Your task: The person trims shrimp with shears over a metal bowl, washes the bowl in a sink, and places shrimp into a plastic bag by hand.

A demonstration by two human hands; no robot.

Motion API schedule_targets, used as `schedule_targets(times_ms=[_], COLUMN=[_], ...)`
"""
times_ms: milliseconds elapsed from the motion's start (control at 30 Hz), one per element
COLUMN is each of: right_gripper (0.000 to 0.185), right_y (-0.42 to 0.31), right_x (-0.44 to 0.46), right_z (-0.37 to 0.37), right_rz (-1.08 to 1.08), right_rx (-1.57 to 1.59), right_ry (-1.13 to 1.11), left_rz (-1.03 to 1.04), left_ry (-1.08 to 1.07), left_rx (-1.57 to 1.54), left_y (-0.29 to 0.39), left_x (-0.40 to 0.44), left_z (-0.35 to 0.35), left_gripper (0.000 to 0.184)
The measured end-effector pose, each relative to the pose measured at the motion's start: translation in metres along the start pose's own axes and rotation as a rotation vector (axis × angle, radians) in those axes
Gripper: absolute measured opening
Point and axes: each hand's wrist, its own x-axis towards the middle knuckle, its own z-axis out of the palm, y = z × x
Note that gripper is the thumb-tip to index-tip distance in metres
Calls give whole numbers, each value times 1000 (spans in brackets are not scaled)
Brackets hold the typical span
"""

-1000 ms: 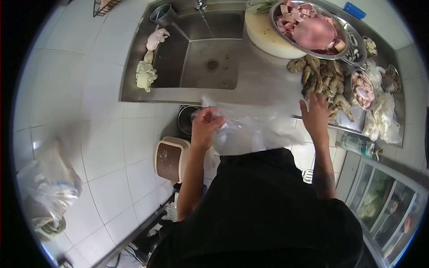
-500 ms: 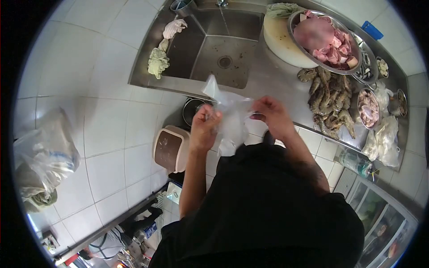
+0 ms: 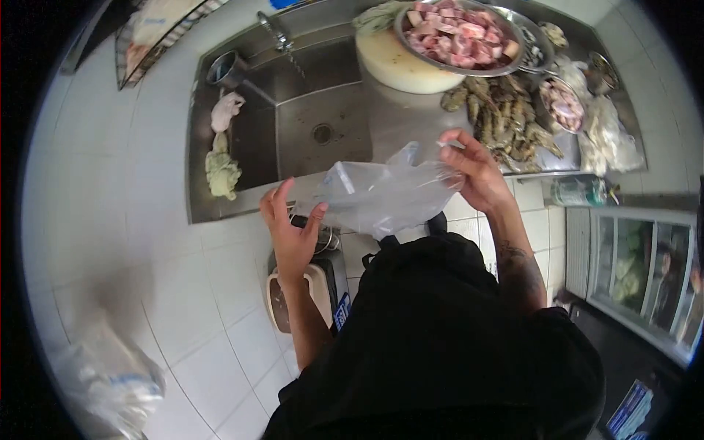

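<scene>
A clear plastic bag [image 3: 389,194] hangs spread out in front of my body, between my two hands. My right hand [image 3: 473,172] pinches the bag's right end, with its thumb and fingers bent round the film. At the bag's left end is my left hand [image 3: 292,231], its thumb and fingers spread apart. The left thumb tip lies against or very close to the film; whether it touches cannot be made out. Just beyond the right hand, a pile of raw shrimp [image 3: 506,117] lies on the steel counter [image 3: 400,121].
Water runs from the tap [image 3: 275,33] into the steel sink [image 3: 323,110]. Cut raw meat fills a metal bowl [image 3: 462,37] on a round white cutting board [image 3: 392,70]. Plastic bags [image 3: 609,136] lie at the right. A bin [image 3: 319,293] stands below my left arm.
The bag has gone from bunched up to spread wide. My hands have moved apart, and my left fingers have opened. The view has shifted, so the sink appears farther left.
</scene>
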Motion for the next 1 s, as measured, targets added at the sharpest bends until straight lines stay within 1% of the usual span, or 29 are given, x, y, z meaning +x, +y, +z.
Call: schedule_targets(times_ms=[33, 67, 100, 133, 200, 233, 267, 300, 333, 367, 400, 433, 467, 533, 567, 600, 667, 700, 733, 767, 800, 833, 867, 933, 967, 1000], right_gripper=[26, 27, 28, 29, 38, 38, 48, 58, 58, 69, 80, 87, 87, 83, 74, 74, 67, 64, 64, 64, 64, 69, 68, 64, 64, 59], right_y=[0, 3, 3, 1, 9, 4, 1, -1, 2, 7, 13, 27, 39, 55, 55, 58, 60, 47, 28, 6, -12, -28, -33, -30, -26, -23], right_x=[-4, -7, -9, -15, -19, -28, -37, -44, -49, -56, -60, -62, -62, -57, -51, -41, -22, -15, -12, -8, 0, 9, 24, 64, 68, 71], right_z=[5, 7, 11, 19, 27, 26, 28, 28, 22, 11, -1, -14, -32, -72, -88, -102, -131, -135, -140, -145, -154, -174, -202, -255, -259, -260], right_rz=[16, -8, -34, -60, -250, -266, -383, -488, -487, -510, -522, -363, -361, -51, 24, 23, 58, 72, 101, 28, -46, 11, 28, 198, 204, 92], right_rx=[-84, -211, -341, -399, -419, -428, -730, -1030, -1028, -1301, -1577, -1590, -1593, -1267, -987, -995, -266, -255, -263, -150, -24, -121, -250, -1277, -1270, -1589], right_ry=[18, -20, -50, -61, -90, -49, 8, 62, 88, 236, 377, 505, 494, 510, 448, 415, 343, 321, 289, 29, -227, -239, -148, 88, 64, 146], left_rz=[107, 193, 258, 323, 302, 113, 137, 57, -28, -22, -384, -759, -766, -803, -660, -669, -260, -330, -368, -632, -872, -1020, -1027, -969, -968, -977], left_ry=[17, -82, -140, -198, -547, -699, -723, -664, -603, -618, -600, -552, -544, -591, -620, -587, -861, -975, -949, -864, -735, -438, -404, -229, -150, -131], left_rx=[109, 152, 153, 150, -218, -336, -352, -361, -366, -370, -665, -948, -949, -1058, -877, -876, -424, -425, -423, -806, -1190, -1218, -1210, -1054, -889, -877], left_y=[18, 37, 42, 46, 39, 26, 11, -1, -11, -13, -12, -7, 0, 15, 7, 10, 22, 15, 13, 18, 28, 43, 52, 65, 83, 95], left_x=[7, 12, 14, 16, 8, 2, -2, -2, -1, 4, 9, 10, 11, 16, 14, 15, 13, 5, -4, -9, -12, -14, -9, 4, 11, 17], left_z=[-1, 1, 7, 14, 45, 59, 70, 79, 84, 84, 85, 86, 86, 86, 92, 90, 85, 90, 89, 90, 94, 97, 99, 98, 99, 104], left_gripper=[38, 53, 60, 68, 64, 53, 53, 48, 43, 43, 37, 32, 32, 29, 26, 26, 22, 22, 22, 24, 25, 30, 30, 30, 34, 34])
